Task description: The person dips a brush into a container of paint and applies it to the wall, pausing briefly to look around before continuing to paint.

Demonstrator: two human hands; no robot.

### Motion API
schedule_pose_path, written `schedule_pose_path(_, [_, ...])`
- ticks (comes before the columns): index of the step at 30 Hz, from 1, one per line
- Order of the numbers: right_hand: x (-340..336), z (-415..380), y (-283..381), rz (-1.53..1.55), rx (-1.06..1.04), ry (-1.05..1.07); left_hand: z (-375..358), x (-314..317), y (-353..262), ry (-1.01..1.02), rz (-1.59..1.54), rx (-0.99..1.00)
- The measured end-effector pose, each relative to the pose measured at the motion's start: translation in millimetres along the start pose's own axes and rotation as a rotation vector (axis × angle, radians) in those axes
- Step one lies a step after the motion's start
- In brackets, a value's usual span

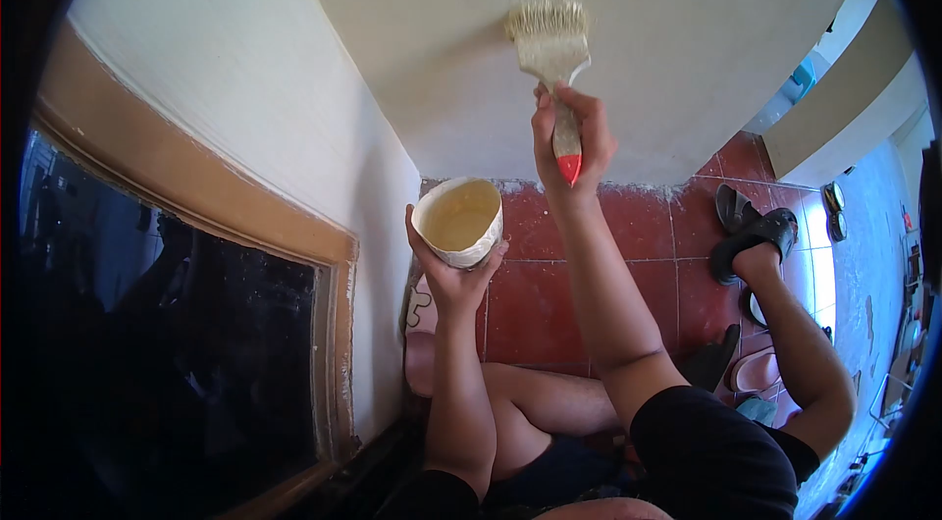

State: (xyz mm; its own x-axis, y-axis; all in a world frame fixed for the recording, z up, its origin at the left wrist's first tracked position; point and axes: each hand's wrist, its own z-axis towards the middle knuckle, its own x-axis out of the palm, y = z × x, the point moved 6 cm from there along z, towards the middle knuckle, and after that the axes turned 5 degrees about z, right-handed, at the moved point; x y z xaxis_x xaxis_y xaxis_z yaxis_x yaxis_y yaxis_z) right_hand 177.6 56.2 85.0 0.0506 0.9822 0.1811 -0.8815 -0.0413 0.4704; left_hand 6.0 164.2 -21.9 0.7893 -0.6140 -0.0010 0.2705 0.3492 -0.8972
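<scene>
My right hand is closed around the handle of a wide paintbrush with a red handle tip. The brush points away from me, its cream-coated bristles touching the pale wall. Fresh-looking paint streaks show just past the bristle ends. Lower and to the left, my left hand grips a white paint-smeared cup from beneath and around its sides. Cream-coloured paint lies inside the cup, whose open mouth tilts toward me.
A wood-framed dark glass pane is at the left. Red floor tiles with white specks lie below the wall. Dark shoes, pink footwear and a pink object stand around my legs. A wall edge juts in at the right.
</scene>
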Motion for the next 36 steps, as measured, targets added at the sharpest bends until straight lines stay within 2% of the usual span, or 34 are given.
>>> schedule_pose_path(7, [-26,-39,22,-0.065,0.228,0.071,-3,-2,0,0.003,0.057,0.043])
schedule_pose_path(9, [-25,-38,11,-0.104,0.447,0.128,-5,-3,-2,0.007,0.071,0.025])
schedule_pose_path(12, [-11,2,-9,-0.04,0.5,0.083,-4,-1,-8,0.009,0.091,0.061])
schedule_pose_path(14, [7,60,14,0.047,0.513,0.048,-6,2,1,0.004,0.039,-0.002])
schedule_pose_path(15, [12,74,16,0.052,0.448,0.026,-5,2,6,-0.003,-0.015,-0.031])
schedule_pose_path(17, [12,93,31,0.061,0.482,0.049,-6,1,5,-0.003,-0.023,-0.076])
schedule_pose_path(21, [6,106,59,0.255,0.355,0.013,-2,2,-1,0.009,-0.002,-0.012])
schedule_pose_path(23, [-3,104,60,0.228,0.027,-0.085,-3,1,0,0.016,0.004,-0.002])
schedule_pose_path(24, [-2,93,48,0.223,-0.037,-0.05,-4,2,1,0.018,-0.008,-0.006])
schedule_pose_path(25, [-1,80,45,0.066,-0.132,0.0,-4,3,3,0.019,-0.02,-0.007])
schedule_pose_path(27, [-2,48,33,-0.075,-0.183,0.102,-3,3,2,0.022,0.003,0.023])
schedule_pose_path(29, [-9,14,21,-0.162,-0.074,0.167,-2,1,2,0.023,0.031,0.056])
schedule_pose_path(31, [-20,-22,8,-0.159,0.053,0.196,-3,-3,7,0.003,0.039,0.002])
schedule_pose_path(36, [-36,-47,10,-0.159,0.09,0.2,-1,-3,4,0.013,0.053,0.025])
